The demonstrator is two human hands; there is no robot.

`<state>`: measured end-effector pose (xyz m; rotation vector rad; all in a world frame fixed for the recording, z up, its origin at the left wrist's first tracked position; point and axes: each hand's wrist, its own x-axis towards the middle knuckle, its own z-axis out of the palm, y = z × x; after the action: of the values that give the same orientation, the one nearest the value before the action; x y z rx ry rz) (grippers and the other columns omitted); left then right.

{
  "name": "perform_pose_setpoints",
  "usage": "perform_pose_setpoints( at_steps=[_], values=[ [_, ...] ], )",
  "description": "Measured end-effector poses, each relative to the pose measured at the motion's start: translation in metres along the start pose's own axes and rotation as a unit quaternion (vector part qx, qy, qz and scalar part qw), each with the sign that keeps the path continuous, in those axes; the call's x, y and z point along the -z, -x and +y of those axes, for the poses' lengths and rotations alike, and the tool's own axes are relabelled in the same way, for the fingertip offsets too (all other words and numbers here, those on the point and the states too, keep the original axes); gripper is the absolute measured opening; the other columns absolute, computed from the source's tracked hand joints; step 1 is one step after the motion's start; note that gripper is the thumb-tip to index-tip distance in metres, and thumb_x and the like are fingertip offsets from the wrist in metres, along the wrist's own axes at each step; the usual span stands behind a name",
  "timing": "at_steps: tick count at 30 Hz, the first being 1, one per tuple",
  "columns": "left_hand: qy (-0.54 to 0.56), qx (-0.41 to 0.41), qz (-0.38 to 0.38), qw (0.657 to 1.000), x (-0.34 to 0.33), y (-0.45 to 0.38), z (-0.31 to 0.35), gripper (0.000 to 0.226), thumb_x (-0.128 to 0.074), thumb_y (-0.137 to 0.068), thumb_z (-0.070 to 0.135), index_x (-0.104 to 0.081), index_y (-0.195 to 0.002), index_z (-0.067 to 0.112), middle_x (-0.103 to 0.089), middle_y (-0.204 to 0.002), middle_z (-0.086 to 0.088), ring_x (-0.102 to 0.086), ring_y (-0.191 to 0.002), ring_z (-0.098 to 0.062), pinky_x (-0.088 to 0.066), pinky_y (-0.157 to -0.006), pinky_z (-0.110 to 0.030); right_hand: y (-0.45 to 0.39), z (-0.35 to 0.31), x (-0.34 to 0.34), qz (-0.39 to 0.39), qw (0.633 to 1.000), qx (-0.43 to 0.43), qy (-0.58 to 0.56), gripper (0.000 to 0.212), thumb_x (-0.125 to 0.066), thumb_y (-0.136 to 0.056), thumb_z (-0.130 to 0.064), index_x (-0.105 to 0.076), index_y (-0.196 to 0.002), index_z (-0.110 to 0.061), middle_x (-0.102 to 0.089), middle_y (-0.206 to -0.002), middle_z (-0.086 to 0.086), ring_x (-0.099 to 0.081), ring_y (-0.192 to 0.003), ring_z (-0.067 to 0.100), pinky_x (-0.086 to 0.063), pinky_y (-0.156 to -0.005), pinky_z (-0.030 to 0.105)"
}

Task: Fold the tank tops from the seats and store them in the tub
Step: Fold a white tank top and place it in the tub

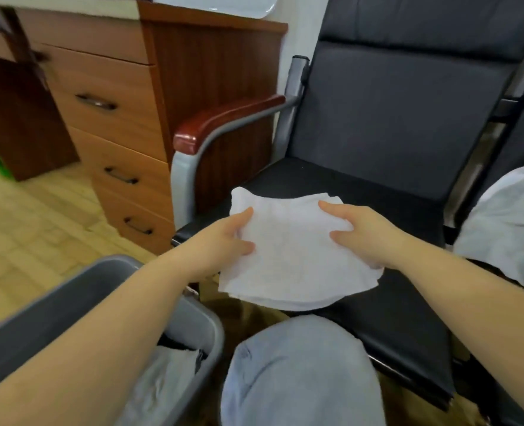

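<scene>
Figure: transfer of a folded top to the tub, head view. Places are given relative to the seat.

Left of the seat and nearer to me stands the grey tub, open, with pale cloth already lying in it; I cannot tell how many pieces. My left forearm crosses above its rim.

At the seat's front left edge my left hand has its grip clamped on the folded white top: the thumb lies on the upper face, the fingers are curled at the left edge. The top is a flat, many-layered packet, held just above the seat cushion, its near edge past the seat's front. My right hand grips the packet's right side in the same way, thumb over, fingers wrapped at the edge.

On the next seat, right of this one, a second pale garment lies unfolded.

As I judge it, the fold is done and the step in hand is the carry to the tub. To do it well:
- keep both grips clamped on all layers, since the lower plies fan out at the near edge and could slip open;
- hold the packet level and swing it left and toward me, over the rim;
- lower it flat onto the cloth there before the thumbs let go, not dropping it;
- clear my knee, which sits beside the tub, on the way.
</scene>
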<state>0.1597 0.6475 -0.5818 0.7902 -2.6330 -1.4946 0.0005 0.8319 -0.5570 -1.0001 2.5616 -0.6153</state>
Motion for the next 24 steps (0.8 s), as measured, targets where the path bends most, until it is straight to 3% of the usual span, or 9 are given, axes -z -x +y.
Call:
perform_pose_setpoints(
  at_steps=[6, 14, 19, 24],
  values=[
    [0.020, 0.042, 0.047, 0.998, 0.038, 0.022, -0.068, 0.072, -0.057, -0.096, 0.023, -0.015, -0.152, 0.038, -0.029, -0.152, 0.009, -0.042, -0.131, -0.019, -0.037, -0.110, -0.041, -0.034, -0.053, -0.050, -0.068, 0.995, 0.060, 0.045, 0.062, -0.047, -0.100, -0.020, -0.018, -0.149, -0.042, -0.024, -0.158, 0.001, -0.032, -0.140, 0.023, -0.030, -0.109, 0.033],
    [0.072, 0.088, 0.105, 0.988, 0.053, 0.070, -0.161, 0.080, -0.064, -0.091, 0.029, -0.014, -0.153, 0.038, -0.029, -0.153, 0.012, -0.040, -0.133, -0.013, -0.037, -0.110, -0.037, -0.055, -0.111, -0.121, -0.136, 0.982, 0.114, 0.056, 0.060, -0.045, -0.100, -0.018, -0.019, -0.150, -0.038, -0.026, -0.156, -0.001, -0.034, -0.137, 0.021, -0.028, -0.099, 0.021],
    [0.121, 0.112, 0.156, 0.974, 0.056, 0.100, -0.206, 0.080, -0.066, -0.090, 0.023, -0.018, -0.151, 0.039, -0.030, -0.153, 0.013, -0.037, -0.136, -0.010, -0.033, -0.114, -0.038, -0.058, -0.147, -0.167, -0.170, 0.971, 0.145, 0.087, 0.059, -0.043, -0.102, -0.018, -0.017, -0.151, -0.036, -0.025, -0.156, 0.001, -0.035, -0.137, 0.022, -0.031, -0.105, 0.025],
    [0.146, 0.155, 0.177, 0.961, 0.051, 0.135, -0.240, 0.078, -0.062, -0.092, 0.016, -0.017, -0.153, 0.034, -0.031, -0.153, 0.011, -0.036, -0.136, -0.010, -0.032, -0.111, -0.030, -0.047, -0.171, -0.216, -0.223, 0.952, 0.177, 0.109, 0.060, -0.042, -0.101, -0.015, -0.014, -0.152, -0.032, -0.023, -0.157, 0.004, -0.036, -0.135, 0.021, -0.031, -0.099, 0.018]
  ],
)
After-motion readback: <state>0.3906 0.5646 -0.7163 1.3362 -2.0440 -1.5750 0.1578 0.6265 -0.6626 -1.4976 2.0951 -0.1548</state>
